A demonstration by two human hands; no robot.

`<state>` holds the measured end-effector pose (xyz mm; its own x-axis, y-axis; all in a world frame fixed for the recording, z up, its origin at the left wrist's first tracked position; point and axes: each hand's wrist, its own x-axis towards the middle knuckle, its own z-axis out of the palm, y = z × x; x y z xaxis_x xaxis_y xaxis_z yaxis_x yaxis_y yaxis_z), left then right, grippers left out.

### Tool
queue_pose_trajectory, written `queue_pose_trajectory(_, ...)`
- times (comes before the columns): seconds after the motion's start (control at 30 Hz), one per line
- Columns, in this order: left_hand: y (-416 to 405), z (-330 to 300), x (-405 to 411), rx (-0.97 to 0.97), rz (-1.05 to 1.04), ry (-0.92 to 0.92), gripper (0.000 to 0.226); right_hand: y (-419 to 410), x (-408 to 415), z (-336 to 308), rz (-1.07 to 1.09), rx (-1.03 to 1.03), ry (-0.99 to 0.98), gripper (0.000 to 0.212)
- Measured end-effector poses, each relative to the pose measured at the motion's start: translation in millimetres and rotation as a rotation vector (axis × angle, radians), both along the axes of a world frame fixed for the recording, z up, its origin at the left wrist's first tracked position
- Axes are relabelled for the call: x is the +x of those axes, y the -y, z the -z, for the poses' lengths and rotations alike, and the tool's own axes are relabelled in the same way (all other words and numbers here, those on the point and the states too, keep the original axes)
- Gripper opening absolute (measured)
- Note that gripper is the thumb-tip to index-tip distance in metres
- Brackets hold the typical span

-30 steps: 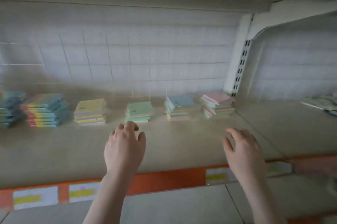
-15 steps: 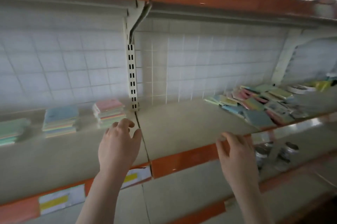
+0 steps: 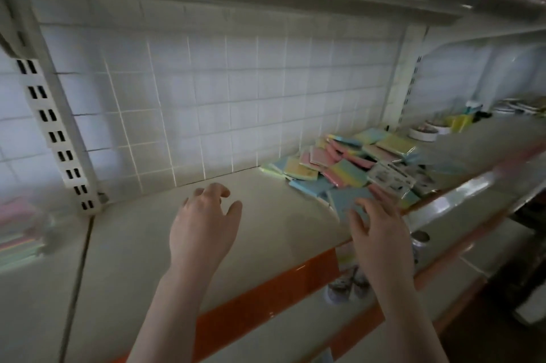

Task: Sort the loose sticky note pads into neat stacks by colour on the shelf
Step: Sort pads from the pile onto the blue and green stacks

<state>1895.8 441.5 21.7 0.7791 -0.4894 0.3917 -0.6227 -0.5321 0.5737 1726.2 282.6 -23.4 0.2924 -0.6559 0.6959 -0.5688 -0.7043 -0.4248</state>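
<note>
A loose heap of sticky note pads (image 3: 351,161) in pink, yellow, blue and green lies at the right of the beige shelf (image 3: 266,209). Nearest me in the heap is a blue pad (image 3: 347,200). My right hand (image 3: 376,232) hovers at that pad with fingers spread, its fingertips over the pad's near edge; it grips nothing. My left hand (image 3: 204,229) floats above the bare shelf middle, fingers loosely curled, holding nothing. One sorted stack (image 3: 17,229) shows blurred at the far left edge.
A white slotted upright (image 3: 50,132) stands at the left against the tiled back wall. Small tins and other goods (image 3: 425,132) sit beyond the heap on the right. The orange shelf lip (image 3: 266,300) runs along the front; jars stand on the shelf below.
The view has swung right, away from the sorted stacks and onto the loose heap. My right hand has moved from the shelf's front edge to the nearest blue pad.
</note>
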Motion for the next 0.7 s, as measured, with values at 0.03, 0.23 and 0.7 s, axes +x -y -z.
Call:
queue_pose_trajectory(0.03,13.4,0.2,-2.8,0.004,0.001,-0.006,0.028,13.6,-2.8,0.9,0.013,0.041,-0.011,0.021)
queue_pose_trajectory(0.23,92.9,13.4,-28.4,0.029,-0.028,-0.036,0.031,101.4,-19.3,1.8,-0.052,0.015,0.031,0.011)
queue_pose_trajectory(0.7,203.7,33.7,-111.7,0.155,-0.223,-0.262,0.059,238.4,-48.6,-4.7,-0.548,0.118,-0.386,0.071)
